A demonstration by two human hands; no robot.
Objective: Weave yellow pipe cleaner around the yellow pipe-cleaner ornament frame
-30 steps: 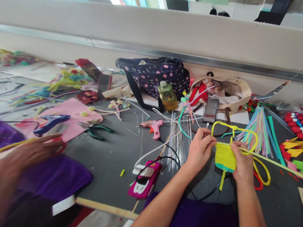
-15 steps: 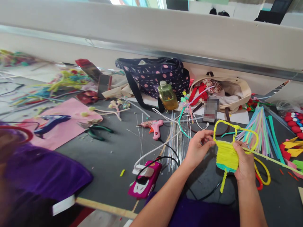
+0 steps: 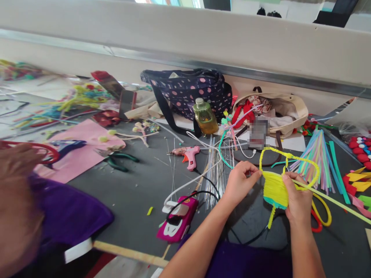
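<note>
At the right of the frame, above the desk (image 3: 130, 204), the right hand (image 3: 298, 197) is closed on a yellow wrapped piece (image 3: 274, 190), thumb across its front. The left hand (image 3: 241, 183) is narrowed to a pinch at the piece's upper left corner. A loose yellow strip (image 3: 336, 202) trails toward the right edge. The step looks like winding; doing it well would likely mean steady, light tension and turns laid flat side by side, without bending the wire. Beyond lie pastel strips (image 3: 317, 160), fanned out.
</note>
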